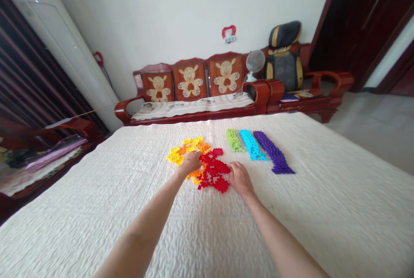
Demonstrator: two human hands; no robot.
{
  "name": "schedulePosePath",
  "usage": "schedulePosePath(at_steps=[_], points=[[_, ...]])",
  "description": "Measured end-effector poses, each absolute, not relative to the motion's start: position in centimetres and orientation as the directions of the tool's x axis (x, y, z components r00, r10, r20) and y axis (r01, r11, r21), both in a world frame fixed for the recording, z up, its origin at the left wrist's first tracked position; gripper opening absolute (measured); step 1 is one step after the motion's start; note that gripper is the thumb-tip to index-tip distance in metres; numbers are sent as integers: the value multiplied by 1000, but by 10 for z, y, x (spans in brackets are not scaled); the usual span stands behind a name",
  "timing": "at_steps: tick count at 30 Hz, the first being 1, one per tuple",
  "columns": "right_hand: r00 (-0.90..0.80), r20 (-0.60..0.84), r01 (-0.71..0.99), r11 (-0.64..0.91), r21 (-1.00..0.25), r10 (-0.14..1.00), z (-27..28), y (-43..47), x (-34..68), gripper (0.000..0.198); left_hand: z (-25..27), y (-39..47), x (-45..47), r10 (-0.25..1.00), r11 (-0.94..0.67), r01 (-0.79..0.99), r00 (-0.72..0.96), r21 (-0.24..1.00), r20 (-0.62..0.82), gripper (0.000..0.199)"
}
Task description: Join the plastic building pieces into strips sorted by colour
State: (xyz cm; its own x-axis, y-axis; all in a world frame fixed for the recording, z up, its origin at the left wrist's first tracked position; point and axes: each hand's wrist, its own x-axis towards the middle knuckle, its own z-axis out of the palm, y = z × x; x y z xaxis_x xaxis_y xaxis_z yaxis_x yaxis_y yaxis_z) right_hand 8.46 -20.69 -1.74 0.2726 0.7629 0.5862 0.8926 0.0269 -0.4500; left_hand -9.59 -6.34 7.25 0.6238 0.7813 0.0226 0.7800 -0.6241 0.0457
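Red toothed plastic pieces (pixel 213 170), flat and disc-like, lie loosely heaped in front of me. Yellow pieces (pixel 175 156) and orange pieces (pixel 203 146) of the same kind spread to their left and behind. My left hand (pixel 192 161) is over the middle of the heap, fingers curled down where the orange and red meet; what its fingertips hold is hidden. At the heap's right edge, my right hand (pixel 239 177) is closed, its thumb and fingers on the rim of a red piece. Farther right lie a green strip (pixel 233 140), a light blue strip (pixel 252 144) and a purple strip (pixel 271 151) of similar pieces.
A white quilted cover (pixel 194 235) spreads over the surface under the pieces. Beyond its far edge stand a wooden sofa (pixel 194 116) with bear cushions (pixel 190 80), a small fan (pixel 255 61) and an armchair (pixel 310 92). Another wooden seat (pixel 80 129) is at left.
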Motion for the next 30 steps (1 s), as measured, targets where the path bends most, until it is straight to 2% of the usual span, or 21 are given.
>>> schedulePosePath(at_steps=[4,7,18,20,23,25,30], points=[[270,593,893,33,-449,758,-20,-206,85,37,87,-65,-87,771,-635,772,631,34,86,45],[270,591,890,37,-454,760,-20,-206,85,35,91,-65,-86,756,-651,756,636,74,157,49],[248,598,894,58,-445,762,-20,-205,87,33,65,-50,-150,834,-546,824,517,151,190,38],[244,602,894,65,-444,760,-20,-204,88,34,58,-52,-161,781,-622,758,584,194,224,42],[245,604,893,67,-446,758,-21,-204,89,34,45,-56,-170,575,-814,513,774,272,264,53],[241,606,894,69,-442,758,-22,-204,89,33,36,-57,-170,473,-870,402,846,286,247,56],[234,617,897,78,-435,751,-24,-204,90,35,26,-58,-164,389,-904,341,907,259,164,48]])
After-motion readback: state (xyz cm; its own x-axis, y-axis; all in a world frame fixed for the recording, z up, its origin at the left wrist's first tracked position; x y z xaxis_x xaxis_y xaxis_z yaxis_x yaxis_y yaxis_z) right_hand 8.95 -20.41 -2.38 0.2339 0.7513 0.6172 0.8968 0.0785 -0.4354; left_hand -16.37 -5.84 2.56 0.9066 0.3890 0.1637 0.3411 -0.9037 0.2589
